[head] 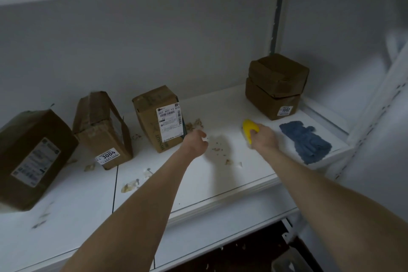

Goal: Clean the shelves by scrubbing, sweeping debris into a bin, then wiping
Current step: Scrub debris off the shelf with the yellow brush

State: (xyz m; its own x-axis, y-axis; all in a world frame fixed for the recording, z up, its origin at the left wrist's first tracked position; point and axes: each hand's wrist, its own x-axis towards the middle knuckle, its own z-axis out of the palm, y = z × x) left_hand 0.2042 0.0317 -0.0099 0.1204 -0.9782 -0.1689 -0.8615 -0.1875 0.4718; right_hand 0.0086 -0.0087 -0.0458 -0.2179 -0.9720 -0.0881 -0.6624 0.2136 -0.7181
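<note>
Shelf point(198, 185) debris point(218, 149) lies scattered between the two hands: the right hand point(263, 137) is clamped around a yellow scrubber point(248, 128) pressed to the white surface, and the left hand point(195, 142) hovers with fingers loosely curled and holding nothing, just in front of the labelled middle box point(159, 117). Beside the right hand a blue cloth point(305, 141) lies flat near the shelf's right end, in front of two stacked brown boxes point(274, 86). Farther left stand a box marked 3004 point(102, 130) and a large tilted box point(33, 157), with more scraps point(130, 186) on the shelf near them.
</note>
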